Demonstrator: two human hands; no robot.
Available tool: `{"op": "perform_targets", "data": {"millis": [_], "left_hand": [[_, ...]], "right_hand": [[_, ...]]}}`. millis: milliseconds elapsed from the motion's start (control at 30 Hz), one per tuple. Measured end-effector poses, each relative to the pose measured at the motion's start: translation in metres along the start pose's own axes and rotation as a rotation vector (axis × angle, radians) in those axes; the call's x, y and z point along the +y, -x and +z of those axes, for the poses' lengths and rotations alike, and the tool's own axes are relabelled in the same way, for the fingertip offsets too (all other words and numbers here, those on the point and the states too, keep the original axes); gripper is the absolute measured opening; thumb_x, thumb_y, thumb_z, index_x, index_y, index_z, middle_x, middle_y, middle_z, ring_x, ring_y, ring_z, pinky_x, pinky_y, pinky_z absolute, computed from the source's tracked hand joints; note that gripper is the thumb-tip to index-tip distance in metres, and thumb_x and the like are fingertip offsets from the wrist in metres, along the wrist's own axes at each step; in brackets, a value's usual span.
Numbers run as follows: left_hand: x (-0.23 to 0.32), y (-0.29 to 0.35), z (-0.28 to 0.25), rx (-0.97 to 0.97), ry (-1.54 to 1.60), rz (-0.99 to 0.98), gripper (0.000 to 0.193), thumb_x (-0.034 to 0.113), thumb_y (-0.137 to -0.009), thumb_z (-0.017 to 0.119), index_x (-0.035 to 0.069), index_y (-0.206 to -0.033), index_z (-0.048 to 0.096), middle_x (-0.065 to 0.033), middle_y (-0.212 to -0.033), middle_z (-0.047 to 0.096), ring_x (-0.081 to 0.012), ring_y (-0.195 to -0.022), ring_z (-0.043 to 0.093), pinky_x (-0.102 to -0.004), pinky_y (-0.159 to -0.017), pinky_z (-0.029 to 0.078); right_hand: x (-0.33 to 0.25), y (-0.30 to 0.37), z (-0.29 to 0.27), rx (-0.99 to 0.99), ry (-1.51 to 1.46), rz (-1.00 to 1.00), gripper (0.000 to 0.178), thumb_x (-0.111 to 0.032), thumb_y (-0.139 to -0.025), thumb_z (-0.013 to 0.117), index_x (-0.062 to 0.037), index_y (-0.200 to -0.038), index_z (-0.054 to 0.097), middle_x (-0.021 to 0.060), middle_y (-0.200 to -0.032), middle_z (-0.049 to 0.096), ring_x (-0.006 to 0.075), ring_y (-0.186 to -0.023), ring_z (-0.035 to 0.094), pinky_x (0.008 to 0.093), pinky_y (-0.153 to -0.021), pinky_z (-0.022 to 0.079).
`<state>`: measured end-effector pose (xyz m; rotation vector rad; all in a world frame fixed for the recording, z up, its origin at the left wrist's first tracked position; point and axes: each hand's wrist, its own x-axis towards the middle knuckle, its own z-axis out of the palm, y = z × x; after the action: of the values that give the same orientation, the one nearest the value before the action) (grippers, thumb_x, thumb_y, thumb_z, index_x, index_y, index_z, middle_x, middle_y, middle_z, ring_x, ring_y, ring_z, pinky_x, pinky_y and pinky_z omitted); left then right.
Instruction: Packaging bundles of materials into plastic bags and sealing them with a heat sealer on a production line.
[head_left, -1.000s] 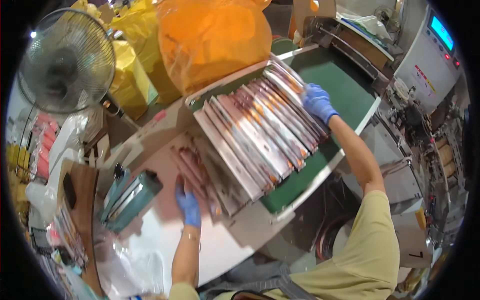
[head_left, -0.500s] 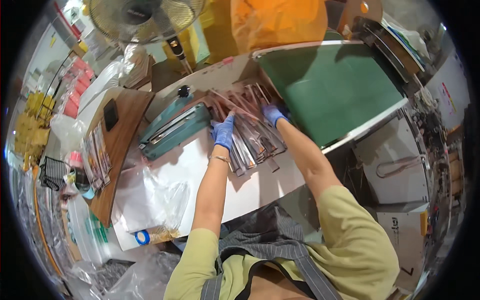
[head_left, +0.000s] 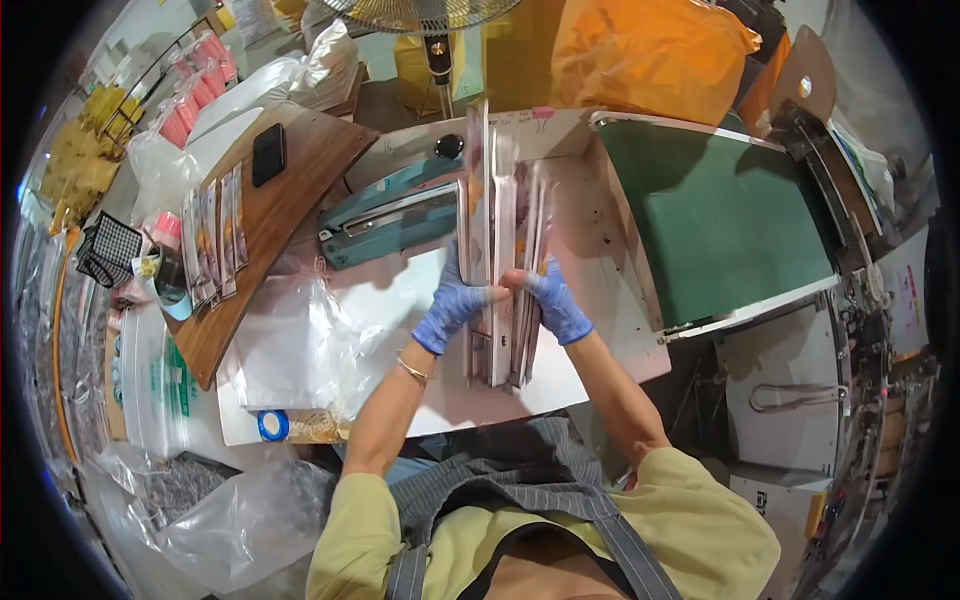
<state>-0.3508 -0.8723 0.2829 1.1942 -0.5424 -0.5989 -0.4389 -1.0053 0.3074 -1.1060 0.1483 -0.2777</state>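
Observation:
Both my hands wear blue gloves with bare fingertips and squeeze a bundle of long, thin, flat packets (head_left: 503,250) from either side. My left hand (head_left: 458,298) wraps the bundle's left side and my right hand (head_left: 550,300) its right side, thumbs nearly meeting in front. The bundle stands roughly upright over the white table (head_left: 420,385), its long edges pointing away from me; its far ends are blurred. Just left of it lies a teal bag-sealing machine (head_left: 390,222). A clear plastic bag (head_left: 300,340) rests left of my left forearm.
On the left, a brown wooden board (head_left: 270,215) carries a black phone (head_left: 268,155) and several similar packets (head_left: 213,235). A green conveyor belt (head_left: 725,220) runs at the right. A roll of tape (head_left: 273,425) lies at the near left edge. A fan (head_left: 437,50) stands beyond the table.
The packets lay loosely spread on the table; now they are gathered and lifted between my two hands. My right hand has come in toward my left. The whole view has shifted.

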Motion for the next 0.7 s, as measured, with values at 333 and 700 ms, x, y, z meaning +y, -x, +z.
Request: {"op": "perform_targets", "data": {"millis": [333,700], "left_hand": [[0.075,0.011,-0.003,-0.291,-0.038,0.224,0.145,0.035,-0.038,0.089,0.007,-0.138,-0.011,-0.0123,-0.143,0.013,-0.0253,-0.128,0.025,-0.0357,-0.104,0.022],[0.074,0.068,0.001,-0.238,-1.031,0.760,0.095,0.028,-0.057,0.079,0.009,-0.134,0.028,-0.0096,-0.129,0.039,-0.0221,-0.118,0.038,-0.0337,-0.101,0.029]], "right_hand": [[-0.053,0.022,0.036,-0.312,0.228,-0.486,0.128,-0.024,-0.045,0.088,-0.0085,-0.139,0.003,0.0110,-0.139,0.025,0.0242,-0.125,0.031,0.0360,-0.102,0.027],[-0.048,0.052,0.075,-0.128,0.411,-0.423,0.077,-0.021,-0.054,0.082,-0.0023,-0.120,0.047,0.0090,-0.110,0.055,0.0188,-0.104,0.051,0.0315,-0.092,0.039]]}}
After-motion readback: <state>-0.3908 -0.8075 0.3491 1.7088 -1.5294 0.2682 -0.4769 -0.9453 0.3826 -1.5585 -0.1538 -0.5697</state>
